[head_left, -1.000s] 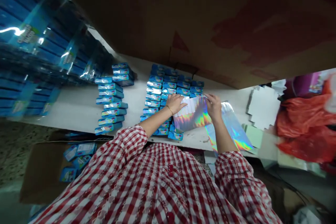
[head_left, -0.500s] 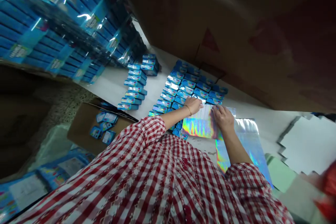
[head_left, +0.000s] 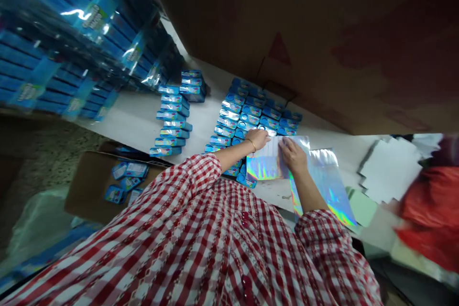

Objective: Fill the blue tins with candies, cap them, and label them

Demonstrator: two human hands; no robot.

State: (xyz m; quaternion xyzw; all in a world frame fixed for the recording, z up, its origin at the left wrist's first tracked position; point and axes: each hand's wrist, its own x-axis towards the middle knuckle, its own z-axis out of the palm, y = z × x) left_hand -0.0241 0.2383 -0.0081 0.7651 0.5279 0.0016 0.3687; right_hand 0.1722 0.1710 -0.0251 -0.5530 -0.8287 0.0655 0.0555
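Note:
A shiny holographic sheet with a rainbow sheen lies partly over rows of small blue boxes on the white table. At the sheet's upper left edge, my left hand has its fingers drawn together in a pinch; what is between the fingertips is too small to make out. My right hand grips the right part of the sheet with curled fingers. Under my right forearm is a second, larger holographic sheet.
Further left on the table stands a column of blue boxes. Plastic-wrapped blue packs are piled at the upper left. A large brown carton looms along the back. An open carton with loose boxes sits below left; white card pieces lie right.
My view has turned slightly, so the table's contents sit further left and more of the red bag at the right shows. Both hands remain at the holographic sheet.

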